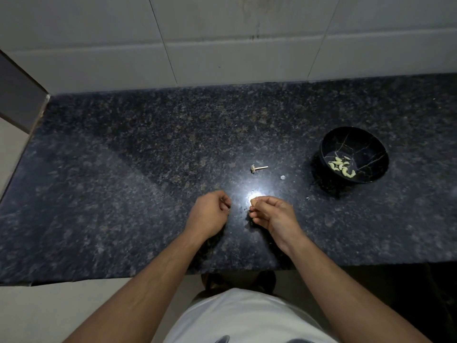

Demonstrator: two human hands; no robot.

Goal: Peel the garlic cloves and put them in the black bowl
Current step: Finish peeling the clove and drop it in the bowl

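A black bowl (353, 154) with thin gold veins stands on the dark granite counter (148, 169) at the right, holding several peeled pale-yellow garlic cloves (342, 167). My right hand (272, 216) hovers over the counter near the front middle and pinches a small pale garlic clove (254, 200) at its fingertips, partly washed out by a bright light reflection. My left hand (210, 214) is just left of it, fingers curled; whether it holds anything is hidden.
A bare garlic stem with its root disc (257, 168) lies on the counter beyond my hands. Small skin scraps (282, 177) lie between it and the bowl. A white tiled wall (222, 45) backs the counter; the front edge is near my body.
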